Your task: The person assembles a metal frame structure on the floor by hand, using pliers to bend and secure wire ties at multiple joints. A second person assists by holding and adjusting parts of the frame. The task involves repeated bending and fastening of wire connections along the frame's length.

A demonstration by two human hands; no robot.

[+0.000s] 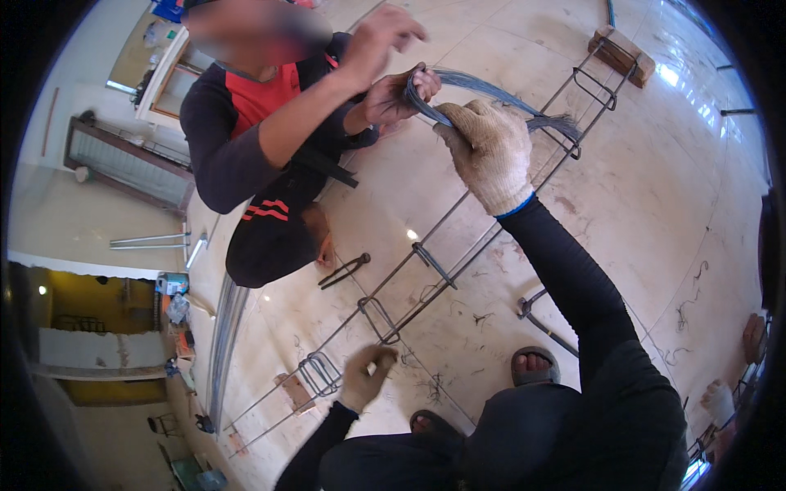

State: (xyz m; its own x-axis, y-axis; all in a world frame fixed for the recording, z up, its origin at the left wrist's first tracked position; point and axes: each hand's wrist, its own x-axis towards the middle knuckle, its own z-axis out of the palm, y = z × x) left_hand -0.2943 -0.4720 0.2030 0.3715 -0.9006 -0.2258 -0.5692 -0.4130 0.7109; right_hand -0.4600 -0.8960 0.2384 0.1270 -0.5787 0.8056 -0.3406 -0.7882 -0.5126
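My right hand [488, 151], in a cream knit glove with a blue cuff edge, is closed on a bundle of thin grey tie wire [483, 83]. The bundle is bent into a loop, its loose ends fanning out over the rebar cage. Across from me, a co-worker's hand [399, 96] grips the bend; the other hand [381, 45] is raised above it. My left hand [367, 378], also gloved, is low with curled fingers beside a steel stirrup [379, 319] on the rebar cage [458, 245]. Whatever it holds, if anything, I cannot make out.
Wooden blocks [622, 57] prop the cage's far end. Pincers [345, 270] lie on the tiles near the co-worker, and a bent bar tool [544, 323] by my right foot. Several stirrups [319, 374] bunch at the near end. Long rods [225, 344] lie at left. Wire scraps litter the floor.
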